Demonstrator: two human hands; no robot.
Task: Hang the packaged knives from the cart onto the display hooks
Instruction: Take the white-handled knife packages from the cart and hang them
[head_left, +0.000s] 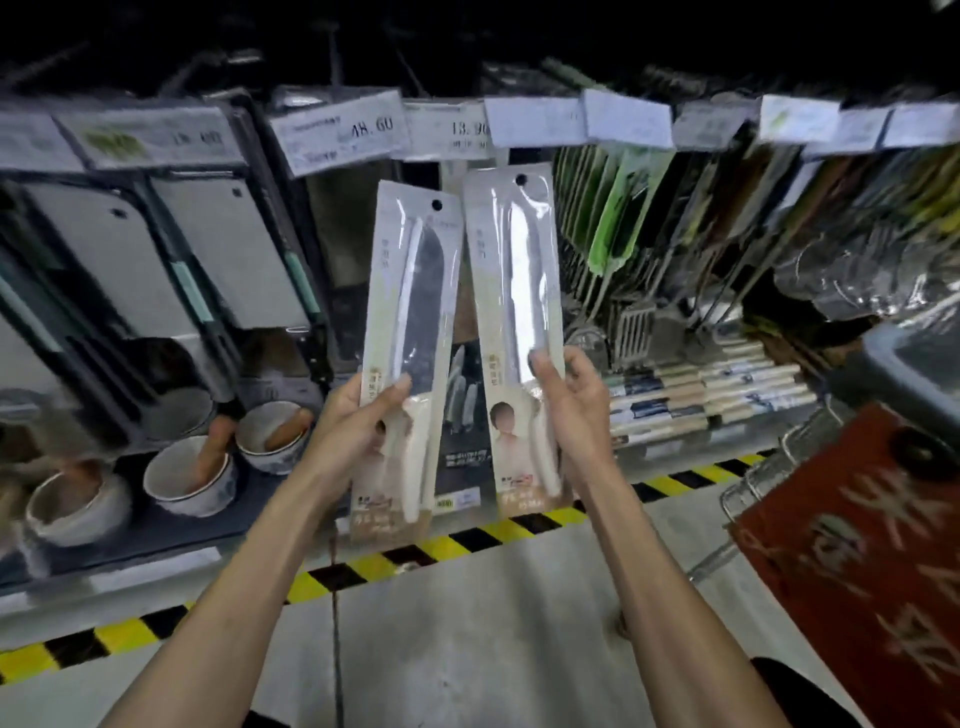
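Two packaged knives are held upright, side by side, in front of the display and not on any hook. The left grip (358, 421) holds the left knife pack (410, 312) by its lower half, with the thumb laid across the front and the fingers curled behind the card. The right grip (571, 410) holds the right knife pack (514, 291) the same way, with its thumb pressed on the clear cover just below the blade. The packs lean slightly apart at the bottom and nearly touch near the middle. Each has a round hanging hole at its top edge, and the right pack sits a little higher than the left. Just above and behind them is a row of price tags (340, 130). Boxed cleavers (234, 249) hang to the left. On the low shelf beneath those stand white bowls (189, 478) with wooden pestles in them. To the right hang rows of packed kitchen tools (623, 208), blurred. A yellow and black striped tape (467, 540) runs along the floor at the foot of the display. At the far right edge is part of the cart (904, 374), with a red sign (857, 545) on its wire side.
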